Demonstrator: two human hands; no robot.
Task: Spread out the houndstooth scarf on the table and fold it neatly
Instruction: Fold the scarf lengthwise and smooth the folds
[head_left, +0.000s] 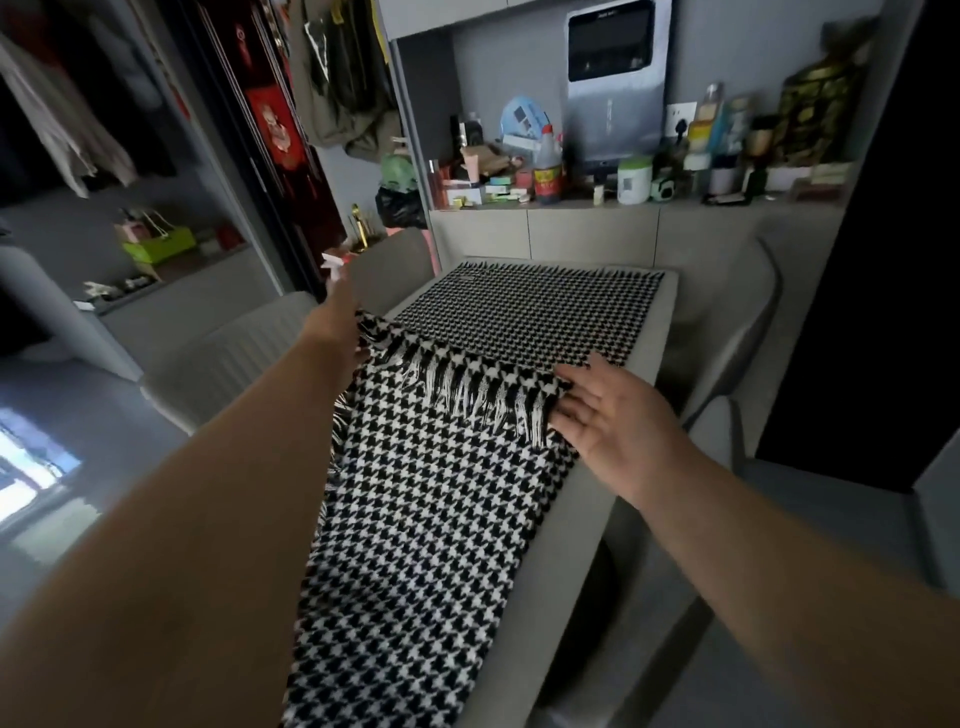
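Note:
The black-and-white houndstooth scarf (441, 499) lies lengthwise on the grey table (587, 499), from the near edge to the far end. One fringed end (467, 387) is folded over and rests across the scarf's middle. My left hand (337, 322) pinches the left corner of that fringed end, a little above the table's left edge. My right hand (597, 410) holds the right corner of the same end, thumb on top and fingers spread along the fringe.
Grey chairs stand left (228, 358) and right (737, 338) of the table. Behind the table's far end a counter (623, 208) carries bottles, jars and boxes. Clothes hang at the upper left.

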